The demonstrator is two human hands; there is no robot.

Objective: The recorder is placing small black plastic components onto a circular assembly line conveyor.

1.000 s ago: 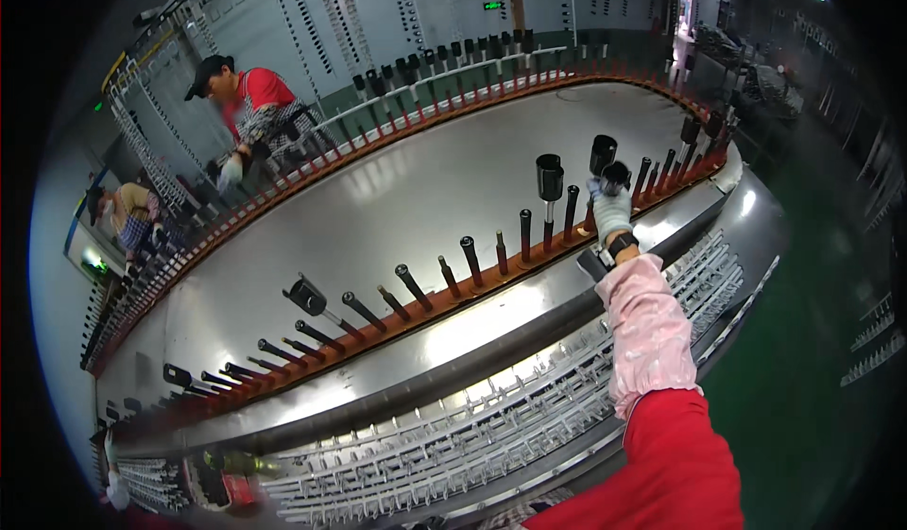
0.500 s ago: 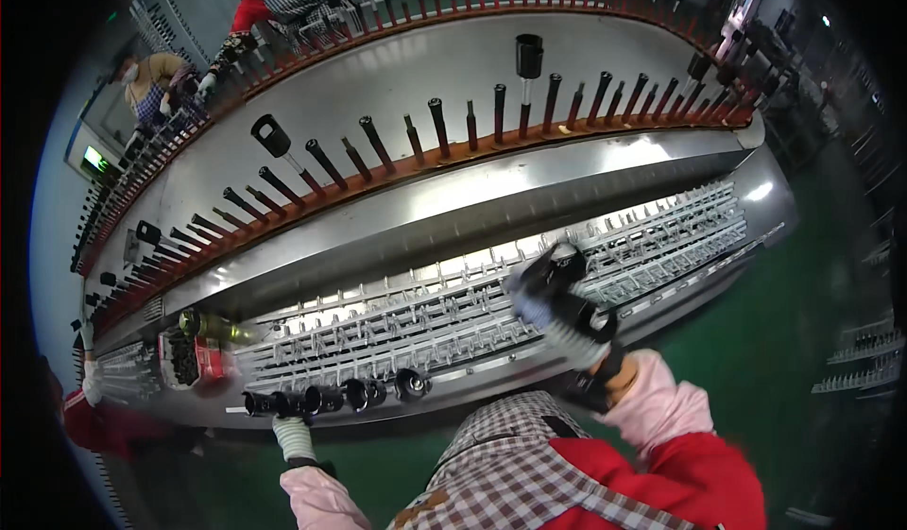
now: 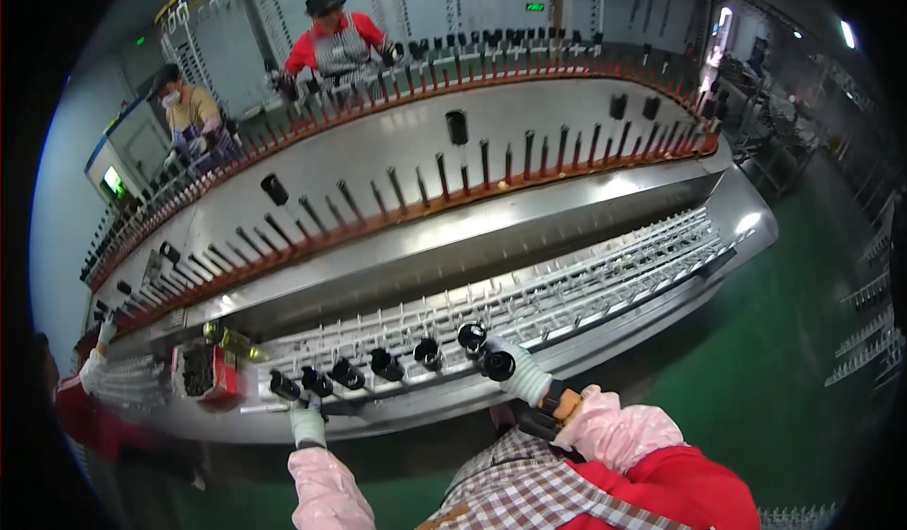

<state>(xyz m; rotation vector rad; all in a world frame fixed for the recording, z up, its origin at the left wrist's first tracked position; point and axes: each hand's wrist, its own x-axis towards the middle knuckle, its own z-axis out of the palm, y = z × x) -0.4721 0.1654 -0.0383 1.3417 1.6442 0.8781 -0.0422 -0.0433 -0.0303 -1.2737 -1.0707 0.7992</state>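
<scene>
On the near rail: we stand at a long steel machine [image 3: 567, 237] with a white pin rack [image 3: 586, 294] along its front edge.
Right hand: our gloved right hand [image 3: 515, 371] is curled around a black tube [image 3: 497, 366] at the rack's edge, fingers pressed together on it.
Left hand: our gloved left hand [image 3: 304, 418] sits just below the leftmost tube; we cannot tell whether the fingers grip anything.
Row so far: six black tubes [image 3: 373, 367] sit side by side on the rack, open ends toward us.
Left to do: most rack pins to the right stand bare, so we judge the loading barely begun.
Nearby: a red box [image 3: 206, 371] sits left of the row; two other workers [image 3: 335, 39] stand across the machine.
</scene>
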